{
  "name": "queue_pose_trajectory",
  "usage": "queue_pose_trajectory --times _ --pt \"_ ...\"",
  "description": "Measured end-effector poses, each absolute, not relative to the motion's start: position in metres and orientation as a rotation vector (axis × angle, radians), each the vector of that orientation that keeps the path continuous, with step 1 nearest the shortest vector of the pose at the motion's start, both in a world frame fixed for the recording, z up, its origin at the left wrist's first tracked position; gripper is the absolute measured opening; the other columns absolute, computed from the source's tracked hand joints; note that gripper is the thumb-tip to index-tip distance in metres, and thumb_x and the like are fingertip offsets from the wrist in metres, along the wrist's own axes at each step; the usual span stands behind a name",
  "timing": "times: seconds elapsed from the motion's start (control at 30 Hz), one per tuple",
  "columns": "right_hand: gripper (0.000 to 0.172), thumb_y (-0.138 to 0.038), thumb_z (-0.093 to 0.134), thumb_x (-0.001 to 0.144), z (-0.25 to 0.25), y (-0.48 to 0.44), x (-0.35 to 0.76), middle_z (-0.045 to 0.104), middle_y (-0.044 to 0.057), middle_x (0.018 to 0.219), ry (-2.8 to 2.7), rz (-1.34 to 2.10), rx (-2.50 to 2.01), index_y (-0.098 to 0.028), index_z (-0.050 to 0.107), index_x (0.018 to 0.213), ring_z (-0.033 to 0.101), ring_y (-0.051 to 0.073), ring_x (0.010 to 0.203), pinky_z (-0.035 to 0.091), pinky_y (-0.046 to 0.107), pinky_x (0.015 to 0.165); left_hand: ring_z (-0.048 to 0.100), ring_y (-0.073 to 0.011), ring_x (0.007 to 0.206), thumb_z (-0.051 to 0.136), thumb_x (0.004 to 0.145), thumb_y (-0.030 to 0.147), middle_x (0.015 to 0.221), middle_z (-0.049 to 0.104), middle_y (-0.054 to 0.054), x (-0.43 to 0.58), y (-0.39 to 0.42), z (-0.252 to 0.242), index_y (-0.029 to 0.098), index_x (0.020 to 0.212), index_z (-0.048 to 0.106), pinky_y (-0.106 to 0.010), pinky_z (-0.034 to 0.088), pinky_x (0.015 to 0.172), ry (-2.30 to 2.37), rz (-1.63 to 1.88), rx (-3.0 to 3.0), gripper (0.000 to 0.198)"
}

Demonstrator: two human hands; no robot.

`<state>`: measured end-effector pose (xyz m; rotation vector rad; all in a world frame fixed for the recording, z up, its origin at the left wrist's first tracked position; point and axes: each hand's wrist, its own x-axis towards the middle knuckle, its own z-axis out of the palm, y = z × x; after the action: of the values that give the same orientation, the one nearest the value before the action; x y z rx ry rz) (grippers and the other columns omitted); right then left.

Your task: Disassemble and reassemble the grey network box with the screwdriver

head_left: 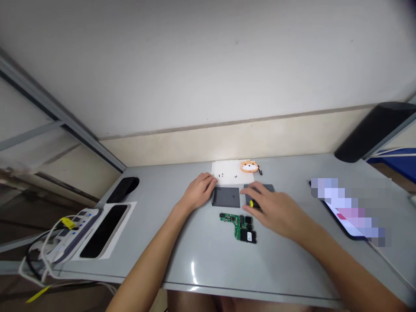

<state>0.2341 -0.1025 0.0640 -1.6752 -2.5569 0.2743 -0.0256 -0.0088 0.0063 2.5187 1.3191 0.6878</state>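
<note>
My left hand (199,190) rests on the table with its fingers loosely extended, the tips at the left edge of a dark grey rectangular cover (226,197) and a sheet of white paper (227,168). Several tiny black screws (222,175) lie on that paper. Hovering over a second dark grey panel (268,187), my right hand (268,206) has a small black-and-yellow handle (252,203) between thumb and fingers; most of it is hidden by the hand. Nearer to me lies a green circuit board (238,222) with black connectors and a black block bearing a white label.
An orange dog-face case (249,166) sits on the paper's right side. On the left are a phone (104,232), a black object (122,190) and a power strip (73,234) with cables. A lit phone (349,214) lies right; a dark cylinder (370,132) leans behind it.
</note>
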Motion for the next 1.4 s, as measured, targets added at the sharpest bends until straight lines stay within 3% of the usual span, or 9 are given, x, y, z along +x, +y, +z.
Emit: queue_pose_trajectory --times 0.13,0.27,0.4,0.63,0.7,0.8,0.97,1.1,1.4 --pt "0.044 -0.041 0.052 0.103 0.058 -0.09 0.254 0.055 0.014 0.155 -2.461 0.288 -1.818 -0.027 0.06 0.144 0.076 0.026 0.081 0.056 0.039 0.066 0.064 -0.0256 0.101 0.031 0.11 0.037 0.104 0.07 -0.009 -0.026 -0.009 0.005 0.022 0.095 0.068 -0.042 0.055 0.093 1.301 0.637 2.507 0.043" --pt "0.047 -0.036 0.054 0.099 0.058 -0.083 0.274 0.064 0.011 0.147 -2.414 0.553 -1.798 -0.028 0.06 0.145 0.077 0.026 0.094 0.059 0.037 0.078 0.062 -0.0254 0.101 0.032 0.109 0.036 0.103 0.068 -0.009 -0.026 -0.012 0.01 0.022 0.095 0.067 -0.042 0.054 0.094 1.289 0.592 2.52 0.04" --pt "0.044 -0.031 0.056 0.096 0.069 -0.083 0.281 0.059 0.01 0.151 -2.407 0.575 -1.756 -0.029 0.062 0.14 0.075 0.021 0.082 0.058 0.036 0.074 0.062 -0.0244 0.093 0.034 0.107 0.036 0.098 0.064 -0.009 -0.026 -0.015 0.019 0.021 0.089 0.063 -0.039 0.053 0.088 1.394 0.556 2.491 0.037" --pt "0.019 -0.037 0.065 0.095 0.081 -0.112 0.247 0.07 0.001 0.113 -2.558 0.804 -1.482 -0.03 0.069 0.113 0.068 0.019 0.075 0.052 0.035 0.076 0.06 -0.0221 0.075 0.034 0.107 0.042 0.08 0.066 -0.006 -0.025 -0.021 0.029 0.021 0.076 0.059 -0.034 0.046 0.073 1.375 0.33 2.442 0.045" --pt "0.026 -0.041 0.075 0.09 0.077 -0.12 0.234 0.067 0.002 0.116 -2.657 0.86 -1.43 -0.028 0.069 0.112 0.069 0.02 0.077 0.051 0.036 0.076 0.059 -0.022 0.074 0.032 0.107 0.042 0.08 0.067 -0.006 -0.024 -0.021 0.03 0.021 0.075 0.058 -0.034 0.044 0.071 1.385 0.311 2.424 0.046" --pt "0.044 -0.04 0.086 0.08 0.067 -0.128 0.221 0.062 0.007 0.124 -2.796 0.779 -1.476 -0.025 0.068 0.116 0.068 0.022 0.074 0.048 0.034 0.066 0.057 -0.0216 0.071 0.033 0.105 0.041 0.078 0.067 -0.006 -0.022 -0.022 0.031 0.021 0.072 0.056 -0.034 0.04 0.069 1.392 0.288 2.404 0.045" --pt "0.023 -0.02 0.074 0.088 0.067 -0.126 0.219 0.064 0.006 0.119 -2.813 0.695 -1.467 -0.025 0.07 0.11 0.066 0.018 0.068 0.046 0.031 0.064 0.053 -0.0198 0.065 0.037 0.103 0.038 0.074 0.066 -0.005 -0.022 -0.024 0.036 0.021 0.069 0.056 -0.032 0.037 0.064 1.39 0.252 2.374 0.043" --pt "0.021 -0.028 0.069 0.093 0.073 -0.115 0.228 0.068 0.004 0.124 -2.662 0.564 -1.437 -0.029 0.074 0.114 0.068 0.016 0.069 0.05 0.034 0.07 0.053 -0.0183 0.064 0.039 0.101 0.037 0.072 0.065 -0.004 -0.021 -0.026 0.036 0.02 0.068 0.054 -0.031 0.036 0.061 1.366 0.235 2.328 0.04" --pt "0.025 -0.032 0.065 0.098 0.06 -0.1 0.227 0.069 0.008 0.129 -2.617 0.268 -1.597 -0.025 0.076 0.12 0.07 0.016 0.066 0.046 0.031 0.056 0.039 -0.0143 0.058 0.041 0.095 0.036 0.06 0.048 0.001 -0.02 -0.028 0.04 0.02 0.063 0.042 -0.029 0.031 0.055 1.241 0.202 2.179 0.036"
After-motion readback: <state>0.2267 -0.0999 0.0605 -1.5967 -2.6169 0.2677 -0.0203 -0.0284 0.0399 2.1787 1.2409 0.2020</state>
